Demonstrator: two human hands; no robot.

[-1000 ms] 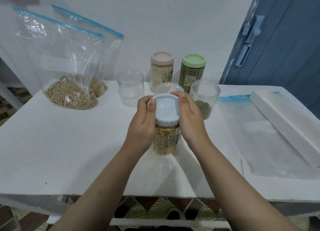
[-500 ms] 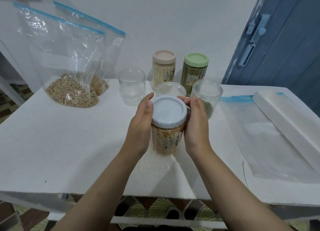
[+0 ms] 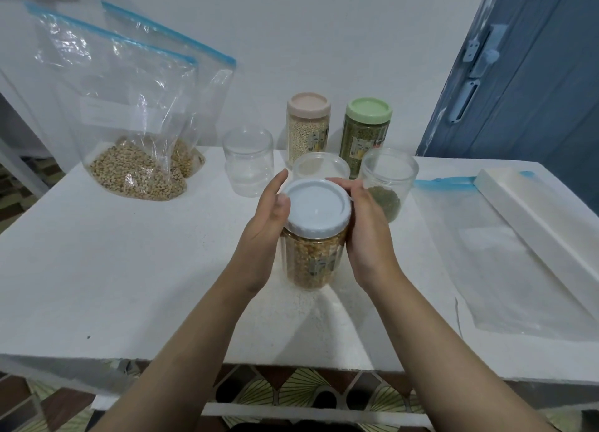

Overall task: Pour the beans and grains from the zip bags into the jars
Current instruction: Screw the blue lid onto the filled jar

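Both hands cup the filled jar (image 3: 312, 256) at table centre: the left hand (image 3: 262, 233) and right hand (image 3: 368, 237) press its sides just under the white lid (image 3: 316, 208), fingers curved round it. Judging by the scene, three jars are done: this one, plus the pink-lidded jar (image 3: 308, 125) and green-lidded jar (image 3: 368, 130) at twelve o'clock. Still to go: two zip bags (image 3: 129, 113) of grain at ten o'clock, two empty jars (image 3: 248, 160), and a part-filled jar (image 3: 389, 182) at one o'clock. An emptied bag (image 3: 505, 256) lies flat at three o'clock.
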